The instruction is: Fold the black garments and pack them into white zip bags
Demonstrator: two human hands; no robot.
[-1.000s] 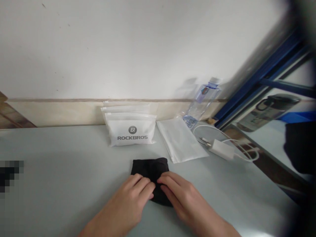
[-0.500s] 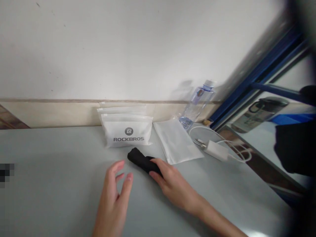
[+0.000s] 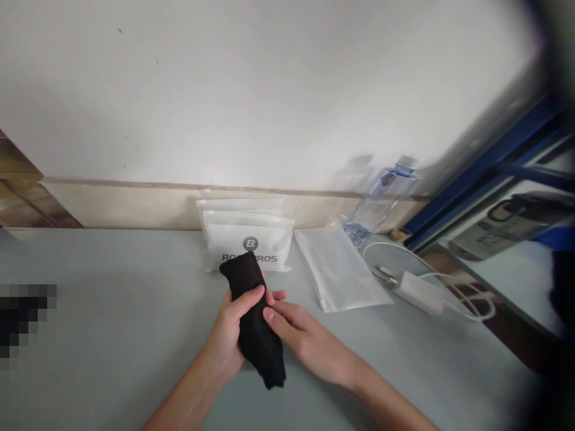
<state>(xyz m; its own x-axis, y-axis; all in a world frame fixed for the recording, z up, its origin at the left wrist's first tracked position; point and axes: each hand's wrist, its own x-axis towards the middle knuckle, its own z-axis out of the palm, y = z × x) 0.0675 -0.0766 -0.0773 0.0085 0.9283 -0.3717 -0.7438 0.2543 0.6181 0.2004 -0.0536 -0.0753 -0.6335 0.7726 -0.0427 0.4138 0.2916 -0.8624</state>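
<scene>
A rolled bundle of black cloth (image 3: 260, 335) is held above the table, tilted with its upper end to the left. My left hand (image 3: 231, 329) is wrapped round it from the left, thumb across the front. From the right, my right hand (image 3: 299, 335) pinches the bundle's edge between thumb and fingers. The kind of cloth item does not show. Just behind it stand several white zip bags (image 3: 247, 233) printed ROCKBROS, the lettering partly covered by the cloth. A flat translucent zip bag (image 3: 345, 269) lies to the right of them.
A clear plastic bottle (image 3: 381, 197) stands by the wall at the back right. A white charger (image 3: 417, 291) with a coiled cable lies in front of it. At the right, a blue metal frame (image 3: 489, 173) borders the table, with a dark-lidded bottle (image 3: 503, 227) beyond.
My left hand has closed round the black cloth bundle, which has been lifted and turned more upright. My right hand has shifted its grip to the bundle's right edge. The view has swung slightly left.
</scene>
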